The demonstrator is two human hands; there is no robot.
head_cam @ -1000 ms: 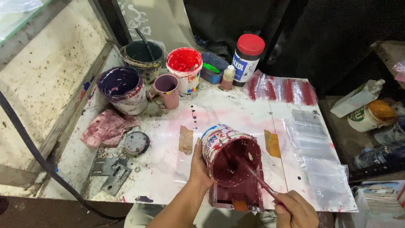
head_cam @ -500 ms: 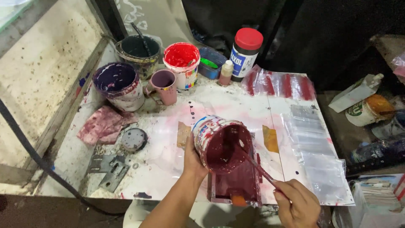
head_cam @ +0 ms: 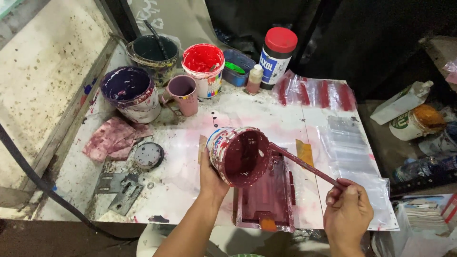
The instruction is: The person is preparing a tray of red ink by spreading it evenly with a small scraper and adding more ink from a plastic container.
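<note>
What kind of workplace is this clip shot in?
Probably a small screen-printing or paint workshop: open ink tubs crowd a stained table, and the left hand tilts a maroon ink tub over a small frame.

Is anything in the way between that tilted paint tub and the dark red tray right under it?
Nothing visible. The left hand holds the tilted tub directly over the dark red tray, with open space between them. The right hand holds a stick that reaches the tub's rim from the side.

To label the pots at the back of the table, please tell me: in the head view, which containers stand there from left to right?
Purple bucket → black bucket → mauve mug → red paint tub → blue tray → small bottle → red-capped jar.
</note>
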